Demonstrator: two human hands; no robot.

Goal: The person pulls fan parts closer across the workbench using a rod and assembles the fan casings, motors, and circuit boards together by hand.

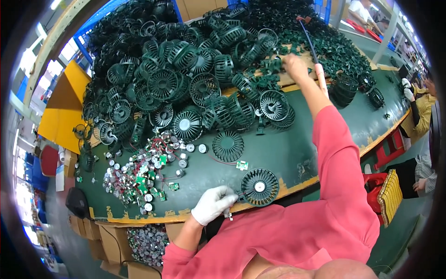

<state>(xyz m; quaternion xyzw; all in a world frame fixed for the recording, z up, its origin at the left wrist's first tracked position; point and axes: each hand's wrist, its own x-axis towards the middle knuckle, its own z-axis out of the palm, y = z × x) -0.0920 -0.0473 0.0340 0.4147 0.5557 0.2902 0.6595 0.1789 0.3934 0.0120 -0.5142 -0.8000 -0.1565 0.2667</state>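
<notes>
My left hand (214,204), in a white glove, is closed on the near-left edge of a round dark green slatted plastic housing (267,182) with a pale disc at its centre. A small metallic piece (227,214) shows just below those fingers. Stretched far forward, my bare right hand (296,68) has its fingers bent together at the edge of a heap of small dark green plastic parts (344,55); anything in them is too small to make out. On the tabletop, another slatted housing (228,146) lies beside a little green circuit board (242,165) with a red wire.
A tall pile of green slatted housings (162,84) covers the back left. Small motors with circuit boards (141,179) lie heaped at the left. A rod with a pink handle (320,74) slants beside my right forearm. Stacked housings (344,90) stand at the right; a co-worker's gloved hands (407,90) are beyond.
</notes>
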